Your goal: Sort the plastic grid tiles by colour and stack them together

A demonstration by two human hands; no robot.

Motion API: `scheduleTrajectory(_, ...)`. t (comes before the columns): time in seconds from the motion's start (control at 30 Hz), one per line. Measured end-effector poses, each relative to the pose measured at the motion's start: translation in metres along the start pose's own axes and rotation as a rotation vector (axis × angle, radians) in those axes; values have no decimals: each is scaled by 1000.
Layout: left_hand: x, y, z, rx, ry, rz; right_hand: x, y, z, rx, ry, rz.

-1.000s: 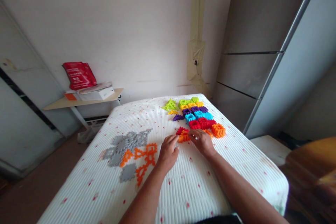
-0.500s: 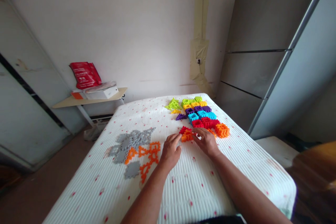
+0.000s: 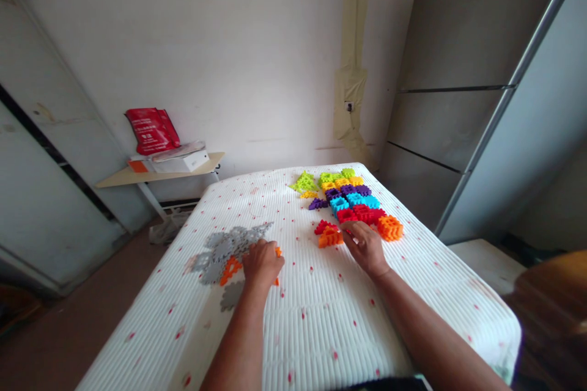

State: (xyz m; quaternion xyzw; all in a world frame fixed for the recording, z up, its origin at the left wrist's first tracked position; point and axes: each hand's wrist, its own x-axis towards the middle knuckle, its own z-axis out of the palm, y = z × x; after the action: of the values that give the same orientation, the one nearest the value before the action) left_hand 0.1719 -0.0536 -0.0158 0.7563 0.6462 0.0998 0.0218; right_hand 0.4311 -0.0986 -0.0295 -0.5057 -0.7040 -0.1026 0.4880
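My left hand (image 3: 263, 261) reaches down over the loose orange lattice pieces (image 3: 230, 270) beside the grey pieces. Its bent fingertips are hidden behind the back of the hand, so I cannot tell if it grips one. My right hand (image 3: 364, 247) is curled, fingers close together, at the right end of an orange interlocking block (image 3: 330, 237) and seems to pinch it. A small red piece (image 3: 324, 226) lies just behind that block. Some orange shows past the right hand, partly covered, next to a finished orange cube (image 3: 390, 228).
Rows of blocks stand on the right: red (image 3: 364, 214), light blue (image 3: 355, 200), purple (image 3: 348, 190), yellow (image 3: 342, 183) and green (image 3: 329, 178). Flat grey pieces (image 3: 220, 250) are heaped left on the quilted cover (image 3: 302, 330). A side table (image 3: 123, 178) stands by the wall; a fridge (image 3: 435, 116) is at right.
My left hand has left the orange block and moved left and toward me, onto the loose orange pieces. My right hand has stayed by the block, which shows more fully now.
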Motion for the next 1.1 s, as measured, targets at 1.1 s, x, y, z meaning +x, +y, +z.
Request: scheduleTrajectory(1.1,-10,43,5,-1441,-142,10,-6,-50,9,63,-220,-110)
